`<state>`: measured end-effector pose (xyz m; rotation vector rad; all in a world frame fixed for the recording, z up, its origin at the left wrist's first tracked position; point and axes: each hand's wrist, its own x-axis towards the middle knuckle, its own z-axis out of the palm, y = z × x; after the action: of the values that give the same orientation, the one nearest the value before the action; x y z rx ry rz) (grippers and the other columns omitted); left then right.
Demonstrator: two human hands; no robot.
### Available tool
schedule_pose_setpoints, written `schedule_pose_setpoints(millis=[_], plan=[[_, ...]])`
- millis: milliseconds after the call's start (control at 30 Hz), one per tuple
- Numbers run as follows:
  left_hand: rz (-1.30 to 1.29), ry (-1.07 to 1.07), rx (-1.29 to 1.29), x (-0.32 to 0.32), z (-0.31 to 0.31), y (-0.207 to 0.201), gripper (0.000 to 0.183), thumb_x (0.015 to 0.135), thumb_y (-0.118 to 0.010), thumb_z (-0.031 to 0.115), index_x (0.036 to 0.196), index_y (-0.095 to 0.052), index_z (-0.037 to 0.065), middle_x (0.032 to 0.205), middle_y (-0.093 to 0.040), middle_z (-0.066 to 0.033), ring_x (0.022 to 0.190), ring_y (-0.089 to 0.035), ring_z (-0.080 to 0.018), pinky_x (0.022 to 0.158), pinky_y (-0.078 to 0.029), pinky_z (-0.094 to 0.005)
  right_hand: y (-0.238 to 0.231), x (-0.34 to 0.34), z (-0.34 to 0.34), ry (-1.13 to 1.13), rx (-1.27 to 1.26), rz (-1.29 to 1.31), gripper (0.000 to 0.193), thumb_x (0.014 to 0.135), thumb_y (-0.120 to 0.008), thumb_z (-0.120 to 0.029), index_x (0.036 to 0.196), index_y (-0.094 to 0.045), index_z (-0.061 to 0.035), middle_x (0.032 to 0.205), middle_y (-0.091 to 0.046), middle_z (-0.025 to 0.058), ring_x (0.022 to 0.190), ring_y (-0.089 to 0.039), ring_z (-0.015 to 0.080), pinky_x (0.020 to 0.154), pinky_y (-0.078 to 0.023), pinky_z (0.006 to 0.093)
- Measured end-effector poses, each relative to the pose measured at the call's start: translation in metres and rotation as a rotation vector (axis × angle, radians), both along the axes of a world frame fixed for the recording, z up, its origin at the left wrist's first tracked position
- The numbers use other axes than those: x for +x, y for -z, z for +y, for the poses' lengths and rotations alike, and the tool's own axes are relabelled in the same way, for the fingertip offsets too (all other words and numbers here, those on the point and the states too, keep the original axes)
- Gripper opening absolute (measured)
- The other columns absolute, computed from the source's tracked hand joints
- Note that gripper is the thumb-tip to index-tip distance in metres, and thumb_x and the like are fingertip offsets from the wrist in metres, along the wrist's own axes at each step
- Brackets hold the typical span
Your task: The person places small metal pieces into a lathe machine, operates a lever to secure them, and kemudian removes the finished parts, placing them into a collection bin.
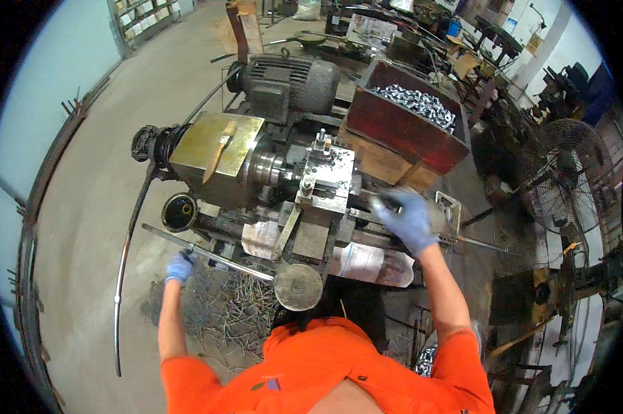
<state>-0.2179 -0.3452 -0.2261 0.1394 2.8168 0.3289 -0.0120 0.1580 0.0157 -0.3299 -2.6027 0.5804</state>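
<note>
My left hand (179, 267), in a blue glove, is closed just below a long bare metal lever (215, 257). A small dark piece shows at its fingers, but I cannot make out what it holds. My right hand (409, 222), also gloved in blue, is beside the right end of the lathe-like machine. Its fingers are smeared by motion, and whether they hold anything is unclear. Between the hands stands the metal tool block (328, 177), dotted with dark chips. The spindle chuck (266, 168) is to its left. A round metal disc (298, 286) sits at the lever's near end.
A dark red bin (404, 134) full of shiny metal parts (421, 105) stands behind the machine. A wooden-handled brush (219, 153) lies on the yellow headstock cover (194, 141). Metal scrap (239, 303) covers the floor below. A large fan (566, 176) stands at right.
</note>
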Motion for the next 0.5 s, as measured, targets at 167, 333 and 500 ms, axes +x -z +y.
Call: schedule_pose_setpoints(millis=[167,333,500], plan=[[0.576,-0.26,0.458,-0.001,-0.108,-0.119,0.033,0.09,-0.05,0.031,0.107,-0.059,0.003,0.078,-0.061,-0.0093,0.066,-0.057,-0.0175,0.062,-0.046,-0.0323,-0.003,-0.105,-0.081,-0.397,0.28,-0.022,0.048,0.076,-0.055,-0.053,0.082,-0.068,-0.0075,0.078,-0.063,0.0129,0.081,-0.058,0.0305,0.079,-0.043,0.0433],[0.556,-0.418,-0.037,0.037,-0.16,-0.118,0.045,0.088,-0.043,0.047,0.103,-0.061,0.009,0.085,-0.063,-0.0165,0.074,-0.059,-0.0311,0.066,-0.044,-0.0427,0.005,-0.16,-0.116,-0.377,0.342,-0.446,0.055,0.074,-0.051,-0.055,0.077,-0.067,-0.0031,0.075,-0.063,0.0183,0.078,-0.062,0.0333,0.075,-0.048,0.0409],[0.413,-0.564,-0.041,0.087,-0.08,-0.116,0.057,0.084,-0.038,0.06,0.093,-0.062,0.009,0.087,-0.062,-0.0181,0.08,-0.059,-0.0366,0.068,-0.044,-0.0456,0.011,-0.167,-0.11,-0.4,0.322,-0.449,0.053,0.075,-0.052,-0.053,0.078,-0.067,-0.0021,0.075,-0.063,0.0197,0.074,-0.062,0.0341,0.074,-0.049,0.0405]])
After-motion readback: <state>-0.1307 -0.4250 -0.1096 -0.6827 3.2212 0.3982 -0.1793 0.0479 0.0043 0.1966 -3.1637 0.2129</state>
